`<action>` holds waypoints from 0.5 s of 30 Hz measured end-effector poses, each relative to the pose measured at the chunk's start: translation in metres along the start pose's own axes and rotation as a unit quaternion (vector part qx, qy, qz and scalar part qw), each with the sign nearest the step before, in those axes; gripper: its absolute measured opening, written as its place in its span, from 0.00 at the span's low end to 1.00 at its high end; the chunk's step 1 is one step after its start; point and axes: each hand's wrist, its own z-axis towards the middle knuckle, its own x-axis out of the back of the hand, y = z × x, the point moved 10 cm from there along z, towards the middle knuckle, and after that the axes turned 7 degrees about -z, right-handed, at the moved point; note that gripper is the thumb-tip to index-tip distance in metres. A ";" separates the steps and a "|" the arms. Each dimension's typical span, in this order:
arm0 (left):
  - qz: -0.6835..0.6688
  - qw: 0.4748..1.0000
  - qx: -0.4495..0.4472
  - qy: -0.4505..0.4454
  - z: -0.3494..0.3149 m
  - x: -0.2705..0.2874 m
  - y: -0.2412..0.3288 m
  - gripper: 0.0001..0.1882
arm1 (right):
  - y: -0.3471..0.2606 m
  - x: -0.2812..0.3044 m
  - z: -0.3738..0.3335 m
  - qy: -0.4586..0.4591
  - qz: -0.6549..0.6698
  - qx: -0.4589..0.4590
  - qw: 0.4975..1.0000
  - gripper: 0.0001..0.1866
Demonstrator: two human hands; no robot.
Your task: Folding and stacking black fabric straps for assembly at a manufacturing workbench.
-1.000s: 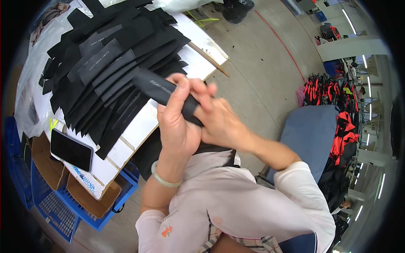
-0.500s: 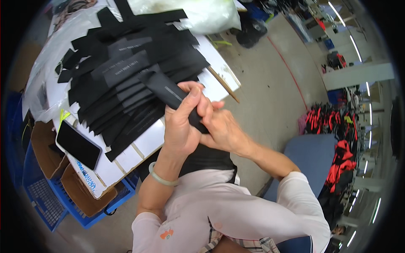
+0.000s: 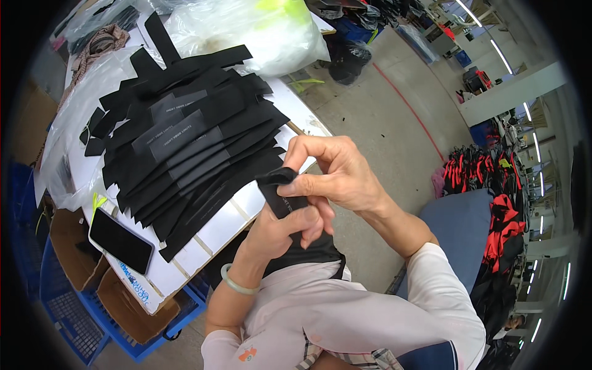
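One head-worn, wide fisheye view looks steeply down (its corners dark), facing the left hand [image 3: 275, 233] and right hand [image 3: 343, 177] close below, worktable [image 3: 219, 226] leftward, floor [image 3: 394, 154] rightward

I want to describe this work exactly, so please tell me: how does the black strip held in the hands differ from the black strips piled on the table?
The held strip is raised, gripped by the left hand and right hand; the piled strips lie on the table. The held strip is curled over at its upper end, whereas the piled strips lie mostly flat, overlapping. Both are black with pale printing.
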 end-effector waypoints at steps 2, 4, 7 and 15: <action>-0.097 0.990 0.021 -0.104 -0.002 -0.023 0.001 0.12 | -0.002 0.001 0.001 0.005 -0.015 0.066 0.998 0.07; -0.105 0.990 0.032 -0.094 -0.003 -0.019 -0.002 0.12 | 0.001 -0.001 0.001 0.001 -0.018 0.075 0.997 0.07; -0.070 0.994 0.078 -0.031 -0.005 -0.006 -0.011 0.11 | -0.001 0.000 -0.002 0.012 -0.015 0.067 0.998 0.07; 0.003 0.995 0.103 0.014 -0.009 0.010 -0.028 0.12 | -0.038 0.004 0.006 -0.034 -0.148 0.191 0.970 0.07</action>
